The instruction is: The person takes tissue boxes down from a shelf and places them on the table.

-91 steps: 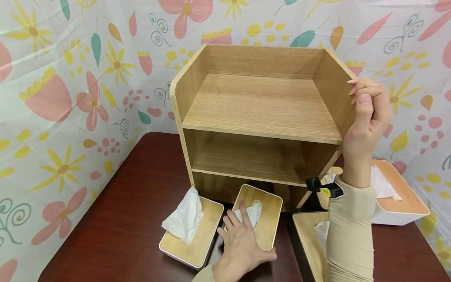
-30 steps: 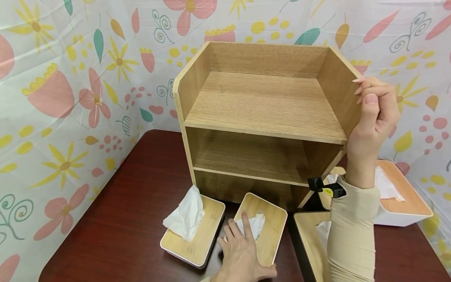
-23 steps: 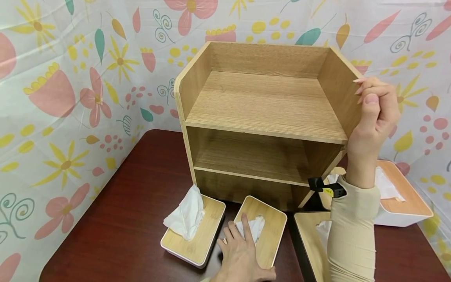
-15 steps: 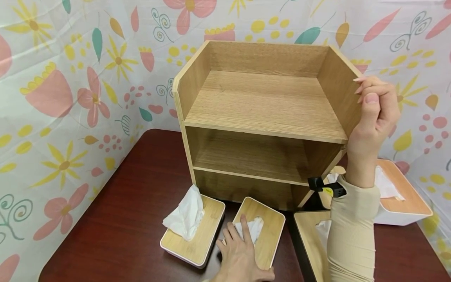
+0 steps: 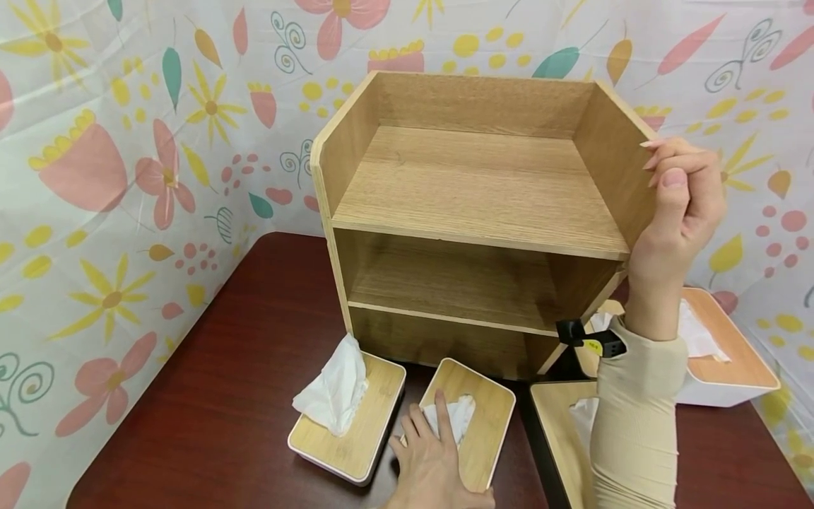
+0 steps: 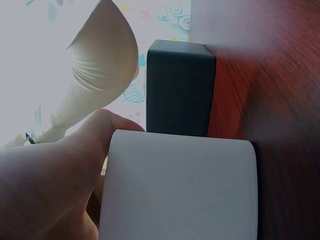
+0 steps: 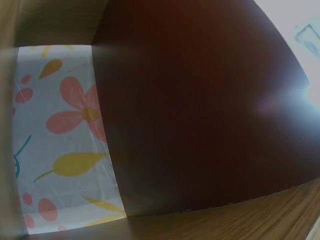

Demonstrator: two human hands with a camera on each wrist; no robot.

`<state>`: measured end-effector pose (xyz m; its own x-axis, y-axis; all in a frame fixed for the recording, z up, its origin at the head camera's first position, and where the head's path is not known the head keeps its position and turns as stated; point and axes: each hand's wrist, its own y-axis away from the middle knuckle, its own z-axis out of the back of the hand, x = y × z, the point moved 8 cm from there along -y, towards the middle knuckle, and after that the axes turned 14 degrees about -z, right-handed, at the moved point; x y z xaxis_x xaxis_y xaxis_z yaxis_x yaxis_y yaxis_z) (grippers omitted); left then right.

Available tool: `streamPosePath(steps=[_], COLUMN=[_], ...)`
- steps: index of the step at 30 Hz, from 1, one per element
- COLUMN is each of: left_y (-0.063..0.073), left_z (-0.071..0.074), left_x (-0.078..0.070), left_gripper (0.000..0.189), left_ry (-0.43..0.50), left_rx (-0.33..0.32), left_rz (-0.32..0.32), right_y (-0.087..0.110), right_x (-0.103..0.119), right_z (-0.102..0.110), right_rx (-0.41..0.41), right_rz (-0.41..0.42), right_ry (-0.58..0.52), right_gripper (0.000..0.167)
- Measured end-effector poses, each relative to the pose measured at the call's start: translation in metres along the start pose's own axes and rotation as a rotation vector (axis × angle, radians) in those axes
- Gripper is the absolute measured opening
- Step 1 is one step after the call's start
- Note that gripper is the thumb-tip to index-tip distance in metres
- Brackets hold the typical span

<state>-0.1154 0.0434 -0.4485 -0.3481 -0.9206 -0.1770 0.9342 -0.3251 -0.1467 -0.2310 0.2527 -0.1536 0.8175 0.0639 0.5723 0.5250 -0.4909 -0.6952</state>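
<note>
My left hand grips a tissue box with a wooden lid and white rim, fingers along its left side and thumb at its near right corner. A white tissue pokes from its slot, partly under the fingers. In the left wrist view, the thumb meets the edge of the box's white end. The box lies askew before a wooden desktop shelf. Up at the shelf's right side panel, my right hand holds the edge with curled fingers. The right wrist view shows only wood panels, a dark red surface and patterned cloth.
Another tissue box stands to the left. Right of the shelf are a black-sided tissue box, a smaller wooden-lidded one and a larger white one. Dark red table stretches left; floral cloth hangs behind.
Over three seconds my left hand and its tissue box have slid toward me, away from the shelf, mostly early on. My right hand keeps its place on the shelf panel.
</note>
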Motion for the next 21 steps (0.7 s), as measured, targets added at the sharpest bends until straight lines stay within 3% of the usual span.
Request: streamPosePath(steps=[9,16,21], left_y=[0.002,0.003,0.001], left_z=[-0.002,-0.011,-0.011], left_x=[0.000,0.002,0.001], left_gripper=[0.145,0.143,0.145], left_ry=[-0.019,0.038,-0.018], left_rx=[0.015,0.158,0.168], left_rz=[-0.006,0.036,0.033], right_y=[0.000,0.000,0.000], right_x=[-0.001,0.000,0.000], right_z=[0.001,0.003,0.001], right_rx=[0.010,0.009,0.017], right_rz=[0.007,0.016,0.015], right_ry=[-0.015,-0.015,-0.017], right_gripper=[0.021,0.022,0.022])
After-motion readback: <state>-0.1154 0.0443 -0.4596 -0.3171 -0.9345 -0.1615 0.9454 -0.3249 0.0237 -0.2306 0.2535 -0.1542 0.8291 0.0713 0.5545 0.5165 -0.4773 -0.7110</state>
